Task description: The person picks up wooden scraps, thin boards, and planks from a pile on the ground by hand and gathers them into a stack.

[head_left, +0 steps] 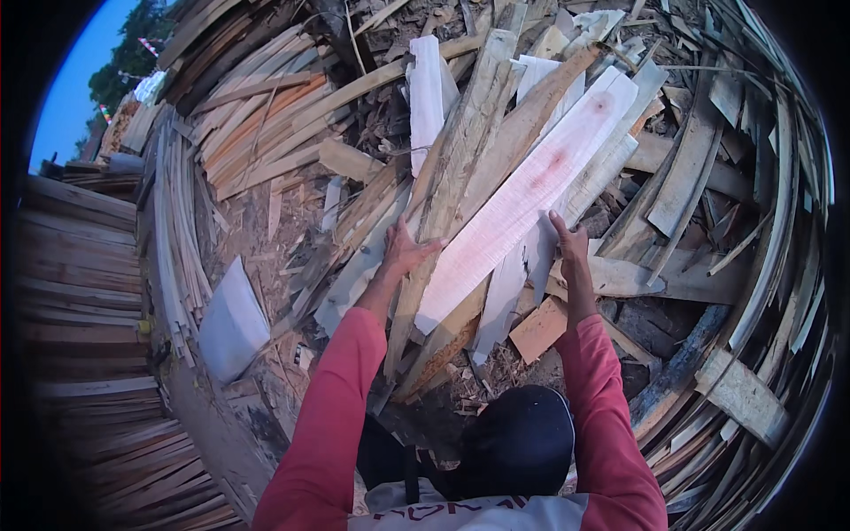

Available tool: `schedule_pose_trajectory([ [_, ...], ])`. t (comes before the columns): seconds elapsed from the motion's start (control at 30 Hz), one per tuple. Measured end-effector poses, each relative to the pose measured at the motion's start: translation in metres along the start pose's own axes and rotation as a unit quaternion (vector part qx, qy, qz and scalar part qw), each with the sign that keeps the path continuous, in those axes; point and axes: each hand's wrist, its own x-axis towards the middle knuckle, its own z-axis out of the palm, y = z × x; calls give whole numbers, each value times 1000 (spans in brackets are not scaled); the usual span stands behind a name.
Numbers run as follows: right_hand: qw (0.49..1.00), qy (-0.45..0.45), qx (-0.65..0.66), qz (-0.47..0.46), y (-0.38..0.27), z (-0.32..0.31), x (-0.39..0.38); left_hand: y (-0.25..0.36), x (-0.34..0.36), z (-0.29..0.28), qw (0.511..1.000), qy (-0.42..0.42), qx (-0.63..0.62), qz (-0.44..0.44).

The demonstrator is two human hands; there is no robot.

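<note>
Outdoor site. Ground is a heap of scrap wood (708, 177): slats, offcuts and bark-edged strips lying at all angles, filling the view from 11 through 5 o'clock. Blue sky (75, 88) and trees show at 10 o'clock. A stack of long bent slats (177, 230) runs along the 9 o'clock side, with flat boards (80, 292) laid beyond it at the left rim. A pale bag (232, 323) lies at 8 o'clock. Dirt and chips (257, 230) show between pieces.

Plank (531, 190): pale, broad, with pink-red stains on its face. It sits at centre, on top of the heap. Long axis runs from 7 o'clock (near end, by the hands) to 1 o'clock (far end, higher on the pile). A grey rough board (469, 133) lies just beside it on its left, nearly parallel.

Left hand (407, 252): fingers spread, palm pressed on the rough board at the plank's left edge; whether it grips, I cannot tell.

Right hand (569, 243): fingers extended, laid along the plank's right edge, touching it; not closed round it as far as seen.

Both sleeves (336, 416) red, entering from 6 o'clock.
</note>
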Motion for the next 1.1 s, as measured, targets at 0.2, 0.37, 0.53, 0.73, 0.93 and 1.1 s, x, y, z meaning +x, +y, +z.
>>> schedule_pose_trajectory([
  [0.2,964,86,-159,-197,9,16,-19,-14,14,-1,998,-32,-50,-15],
  [0.37,989,43,-34,-139,21,43,-49,-29,7,-13,994,-53,-93,21],
  [0.53,995,48,-29,-85,38,43,-59,-21,6,-21,996,-83,-27,11],
  [0.73,994,-61,56,65,45,39,-76,-19,3,13,999,-28,-27,0],
  [0.93,985,-114,93,85,86,24,-42,-21,3,13,999,-31,-28,14],
  [1.1,983,-53,163,64,104,40,-55,-26,4,-1,992,-82,-75,56],
])
